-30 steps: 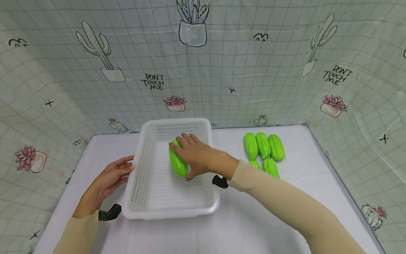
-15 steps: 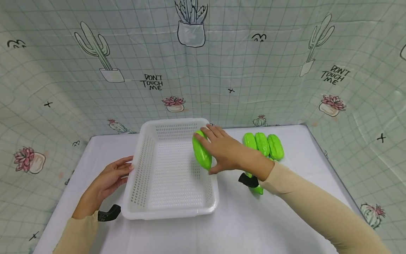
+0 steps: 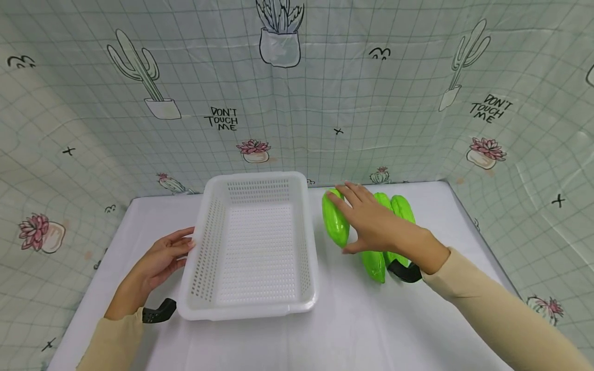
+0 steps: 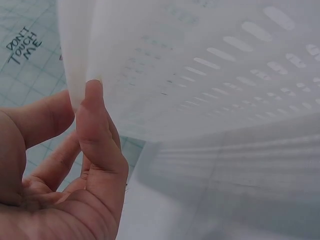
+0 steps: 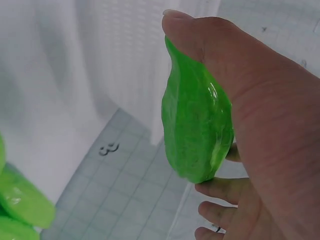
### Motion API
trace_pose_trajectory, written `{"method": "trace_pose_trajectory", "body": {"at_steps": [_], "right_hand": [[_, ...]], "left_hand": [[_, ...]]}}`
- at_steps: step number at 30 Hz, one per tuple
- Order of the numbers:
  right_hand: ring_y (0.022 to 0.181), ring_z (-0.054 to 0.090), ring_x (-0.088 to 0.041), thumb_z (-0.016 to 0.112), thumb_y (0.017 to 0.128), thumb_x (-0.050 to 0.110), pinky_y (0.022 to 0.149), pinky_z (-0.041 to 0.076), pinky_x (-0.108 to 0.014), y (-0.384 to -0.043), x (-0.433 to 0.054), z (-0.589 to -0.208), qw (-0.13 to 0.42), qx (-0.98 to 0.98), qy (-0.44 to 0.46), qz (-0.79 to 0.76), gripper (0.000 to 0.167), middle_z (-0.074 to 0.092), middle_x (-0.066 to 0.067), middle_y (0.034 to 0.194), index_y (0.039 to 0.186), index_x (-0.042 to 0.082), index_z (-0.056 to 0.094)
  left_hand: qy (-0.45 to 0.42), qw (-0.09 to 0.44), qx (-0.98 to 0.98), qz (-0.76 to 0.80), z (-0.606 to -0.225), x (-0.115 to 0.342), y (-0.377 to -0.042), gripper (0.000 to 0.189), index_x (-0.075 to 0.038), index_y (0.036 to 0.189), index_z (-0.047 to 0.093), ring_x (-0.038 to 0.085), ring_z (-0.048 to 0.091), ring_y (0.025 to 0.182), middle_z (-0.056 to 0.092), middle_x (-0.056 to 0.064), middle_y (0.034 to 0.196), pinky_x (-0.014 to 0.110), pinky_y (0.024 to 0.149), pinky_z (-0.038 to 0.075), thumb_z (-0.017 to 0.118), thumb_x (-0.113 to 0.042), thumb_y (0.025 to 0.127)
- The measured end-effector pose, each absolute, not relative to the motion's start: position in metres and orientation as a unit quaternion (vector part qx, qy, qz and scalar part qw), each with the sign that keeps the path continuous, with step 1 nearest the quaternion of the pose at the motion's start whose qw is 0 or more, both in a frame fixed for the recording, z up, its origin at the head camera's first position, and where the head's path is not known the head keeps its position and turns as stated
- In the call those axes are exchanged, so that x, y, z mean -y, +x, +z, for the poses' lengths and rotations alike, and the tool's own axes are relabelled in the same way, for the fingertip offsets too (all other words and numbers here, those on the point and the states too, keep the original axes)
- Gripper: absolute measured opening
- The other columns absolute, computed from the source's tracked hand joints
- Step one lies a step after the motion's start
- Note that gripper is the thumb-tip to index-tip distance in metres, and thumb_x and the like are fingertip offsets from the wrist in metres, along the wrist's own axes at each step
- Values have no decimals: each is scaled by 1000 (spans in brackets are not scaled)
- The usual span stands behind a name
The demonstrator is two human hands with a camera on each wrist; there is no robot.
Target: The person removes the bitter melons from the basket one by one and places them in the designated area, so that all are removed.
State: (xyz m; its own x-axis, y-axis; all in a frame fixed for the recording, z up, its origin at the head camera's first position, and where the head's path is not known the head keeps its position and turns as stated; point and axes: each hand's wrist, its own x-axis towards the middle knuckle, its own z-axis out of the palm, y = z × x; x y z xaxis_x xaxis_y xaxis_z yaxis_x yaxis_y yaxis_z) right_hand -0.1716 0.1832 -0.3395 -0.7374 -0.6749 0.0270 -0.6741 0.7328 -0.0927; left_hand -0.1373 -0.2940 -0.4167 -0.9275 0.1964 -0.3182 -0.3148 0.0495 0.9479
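Note:
A glossy green, ridged star fruit (image 3: pixel 335 220) is in my right hand (image 3: pixel 373 221), held between thumb and fingertips to the right of the white basket. In the right wrist view the star fruit (image 5: pixel 195 120) hangs lengthwise, thumb at its narrow end and fingers at the other. Several more star fruits (image 3: pixel 374 265) lie beneath and behind this hand, partly hidden by it. My left hand (image 3: pixel 160 260) pinches the left rim of the white perforated basket (image 3: pixel 246 312). The left wrist view shows the basket's rim (image 4: pixel 77 60) between its fingers.
A white cloth covers the table (image 3: pixel 348 330). A grid-patterned curtain (image 3: pixel 325 93) with cactus drawings rises close behind and along both sides. Black camera mounts (image 3: pixel 160 311) sit on both wrists.
My right hand has carried the star fruit from inside the basket, over its right rim, to the group of star fruits on the right. My left hand and the basket have stayed put.

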Motion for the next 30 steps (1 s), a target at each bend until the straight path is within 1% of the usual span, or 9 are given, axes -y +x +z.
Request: {"method": "trace_pose_trajectory", "body": {"at_steps": [7,15,20,25,30], "right_hand": [[154,22,-55,97,75,40,125,20,-66,-167,-217,-349,4,-940,-337,-59,119,30,-31,164,161,-2,27],[151,25,-58,98,72,40,122,21,-69,-160,-257,-360,-1,-949,-306,-72,120,33,-33,161,159,-5,29],[150,22,-60,98,72,39,122,19,-71,-155,-282,-368,14,-957,-279,-81,122,29,-35,162,160,-7,28],[150,20,-61,98,73,38,122,17,-71,-149,-305,-377,29,-962,-253,-95,122,27,-37,163,160,-7,26],[149,21,-62,98,72,37,122,17,-71,-144,-327,-389,36,-965,-238,-100,122,27,-38,162,160,-7,26]], "left_hand": [[-39,184,-701,688,-416,295,-137,66,2,164,28,6,71,100,69,-12,115,24,84,59,60,-12,109],[-40,188,-697,691,-415,294,-137,67,3,164,26,6,71,100,69,-11,115,23,84,59,60,-11,109],[-43,187,-701,687,-415,293,-137,67,3,164,25,6,71,99,69,-12,114,23,82,59,60,-11,109],[-44,186,-698,690,-415,293,-136,63,0,163,31,6,71,98,70,-12,113,23,81,58,61,-11,108],[-44,184,-692,697,-415,294,-136,58,-4,160,38,7,71,98,70,-11,113,23,80,59,61,-11,108]]}}
